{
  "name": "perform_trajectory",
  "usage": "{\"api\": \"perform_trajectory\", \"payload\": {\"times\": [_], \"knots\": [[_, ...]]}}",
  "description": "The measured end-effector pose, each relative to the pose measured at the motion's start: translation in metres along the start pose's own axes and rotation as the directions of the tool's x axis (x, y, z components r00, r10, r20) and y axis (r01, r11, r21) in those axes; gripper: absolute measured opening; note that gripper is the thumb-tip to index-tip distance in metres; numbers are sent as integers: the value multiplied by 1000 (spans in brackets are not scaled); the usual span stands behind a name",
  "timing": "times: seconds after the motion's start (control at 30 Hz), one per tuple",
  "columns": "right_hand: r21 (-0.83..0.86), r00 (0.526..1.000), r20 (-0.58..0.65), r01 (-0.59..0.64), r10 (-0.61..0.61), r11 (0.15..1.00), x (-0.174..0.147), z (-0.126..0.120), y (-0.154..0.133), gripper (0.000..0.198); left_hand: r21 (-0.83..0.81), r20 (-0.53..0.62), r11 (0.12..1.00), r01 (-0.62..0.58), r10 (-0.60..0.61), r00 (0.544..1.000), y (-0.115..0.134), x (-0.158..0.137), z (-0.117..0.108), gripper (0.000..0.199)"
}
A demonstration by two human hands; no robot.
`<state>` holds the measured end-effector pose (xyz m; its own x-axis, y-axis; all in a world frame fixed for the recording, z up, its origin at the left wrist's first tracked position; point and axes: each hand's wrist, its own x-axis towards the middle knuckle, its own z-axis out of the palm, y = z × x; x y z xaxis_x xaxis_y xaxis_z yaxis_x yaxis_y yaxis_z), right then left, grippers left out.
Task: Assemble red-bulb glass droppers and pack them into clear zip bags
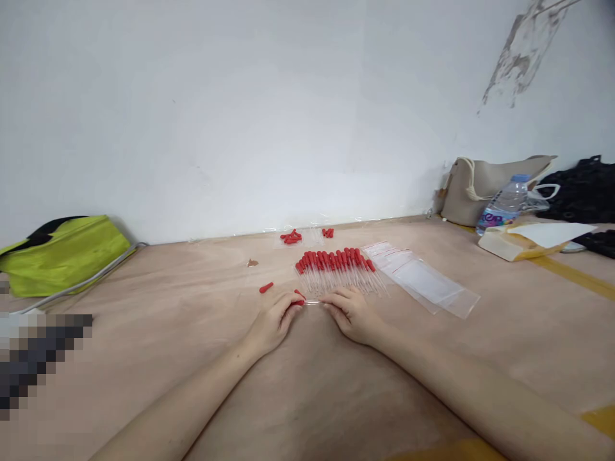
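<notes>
My left hand (276, 321) is closed around a red rubber bulb (298, 303), pinched between thumb and fingers. My right hand (353, 315) grips a thin clear dropper tube (313, 302) lying level between both hands. The tube's left end meets the bulb; how deep it sits inside is too small to tell. Just above my left fingertips lies another red bulb (300, 294), and a loose bulb (266, 287) rests farther left. Beyond my hands, assembled red-topped droppers (336, 262) are laid side by side in a row, bulbs pointing away from me.
Clear zip bags (427, 282) lie right of the row. Toward the wall are more red bulbs (291, 237) and clear tubes (313, 237). A yellow-green bag (67, 256) sits left. A water bottle (504, 205), beige bag (500, 176) and envelope (504, 246) occupy the right.
</notes>
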<state>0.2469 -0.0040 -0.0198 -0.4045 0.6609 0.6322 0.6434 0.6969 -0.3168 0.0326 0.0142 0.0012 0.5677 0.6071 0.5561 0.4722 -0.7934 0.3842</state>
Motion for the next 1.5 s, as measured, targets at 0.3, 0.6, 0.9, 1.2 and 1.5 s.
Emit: {"api": "perform_trajectory", "payload": {"times": [0.3, 0.6, 0.9, 1.2, 1.5], "knots": [[15, 997, 35, 61, -62, 998, 4, -1, 5, 22, -75, 36, 997, -2, 4, 999, -2, -3, 2, 15], [-222, 981, 105, 183, -163, 958, 7, -9, 6, 24, -55, 163, 998, 34, -25, 986, 1, -4, 2, 20], [-265, 986, 62, 164, -153, 950, 3, -1, -6, 19, 6, 162, 1000, -10, 9, 987, 4, -4, 0, 20], [-212, 993, 59, 111, -101, 971, 7, 6, -12, 18, 24, 151, 999, -41, 37, 988, 2, -5, 2, 19], [-108, 993, 117, 5, 8, 994, 10, 0, -16, 18, 117, 7, 961, -250, 251, 968, -6, -8, 3, 28]]}}
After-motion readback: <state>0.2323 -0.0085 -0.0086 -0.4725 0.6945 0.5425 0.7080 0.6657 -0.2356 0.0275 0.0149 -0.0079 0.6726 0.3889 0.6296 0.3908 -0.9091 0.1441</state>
